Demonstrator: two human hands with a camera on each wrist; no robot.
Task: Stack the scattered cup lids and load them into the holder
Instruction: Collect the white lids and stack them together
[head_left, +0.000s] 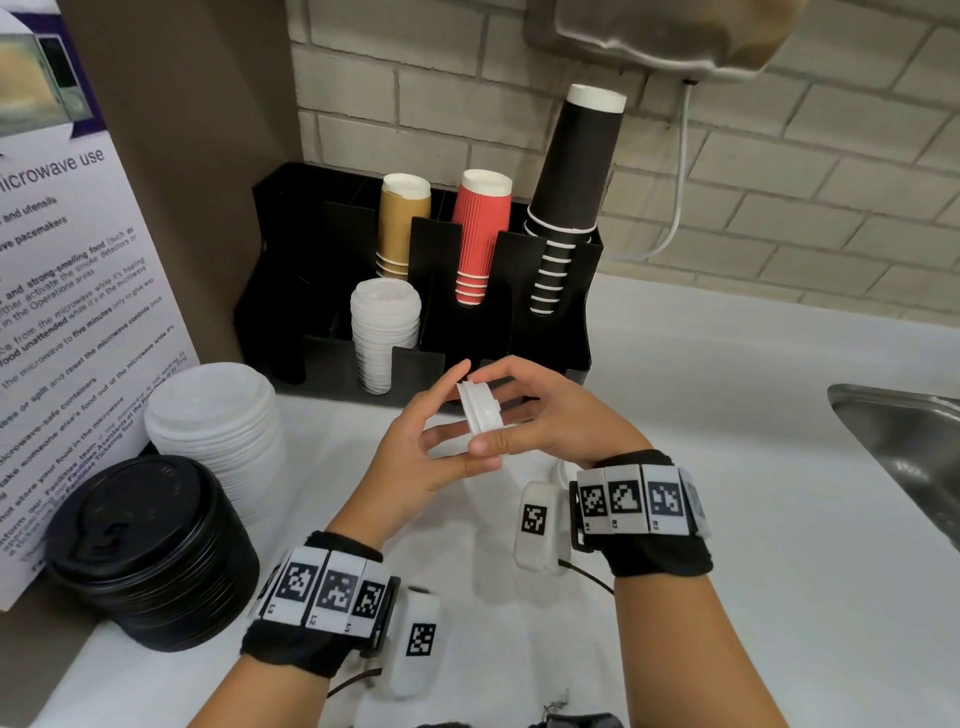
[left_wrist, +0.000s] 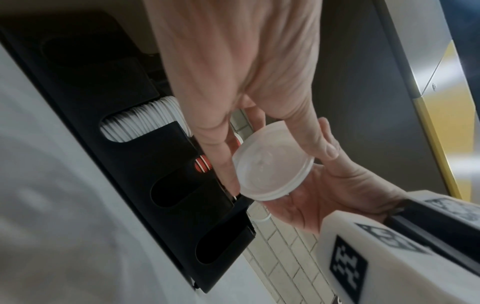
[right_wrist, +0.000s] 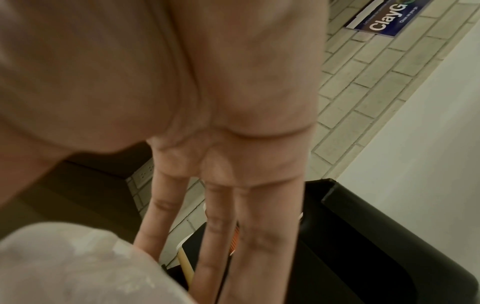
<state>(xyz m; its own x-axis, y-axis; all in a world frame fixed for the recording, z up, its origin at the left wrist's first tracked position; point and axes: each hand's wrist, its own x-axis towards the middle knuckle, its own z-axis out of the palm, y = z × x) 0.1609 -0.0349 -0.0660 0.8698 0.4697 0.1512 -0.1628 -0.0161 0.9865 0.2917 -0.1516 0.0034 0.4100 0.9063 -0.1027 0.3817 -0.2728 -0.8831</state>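
Observation:
A short stack of white lids (head_left: 480, 413) stands on edge between both hands, above the white counter (head_left: 701, 467) and just in front of the black holder (head_left: 550, 332). My left hand (head_left: 441, 431) spans it from the left, index finger over the top and thumb underneath. My right hand (head_left: 527, 410) pinches it from the right, thumb on the near rim. The left wrist view shows the white lids (left_wrist: 272, 162) face-on, between my left hand's fingers (left_wrist: 221, 144) and the right thumb. A front slot of the holder has a tall stack of white lids (head_left: 384, 332) in it.
A loose pile of larger white lids (head_left: 218, 421) and a pile of black lids (head_left: 150, 545) sit at the left, by a printed sign (head_left: 78, 312). Brown, red and black paper cups stand inverted in the holder's back slots. A steel sink (head_left: 909, 441) is at the right.

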